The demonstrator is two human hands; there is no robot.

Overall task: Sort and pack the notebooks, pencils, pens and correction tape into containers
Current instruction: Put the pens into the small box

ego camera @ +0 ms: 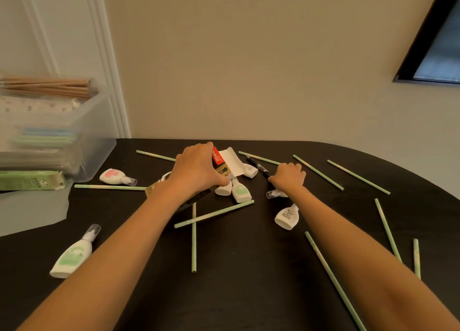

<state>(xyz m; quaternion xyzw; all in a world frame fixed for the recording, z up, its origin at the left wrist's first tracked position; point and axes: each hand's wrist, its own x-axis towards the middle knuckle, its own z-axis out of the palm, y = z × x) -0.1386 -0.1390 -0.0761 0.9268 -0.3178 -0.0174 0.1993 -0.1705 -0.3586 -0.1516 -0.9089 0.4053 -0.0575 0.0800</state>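
Pale green pencils and white correction tapes on a black table; red-topped box.

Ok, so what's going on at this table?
A person is sorting stationery on a dark table. The left hand grips a small carton with its flap open, and the right hand curls round the end of a black pen. Green pencils and correction tapes lie scattered loose. A clear bin at the left holds wooden pencils and what look like notebooks.
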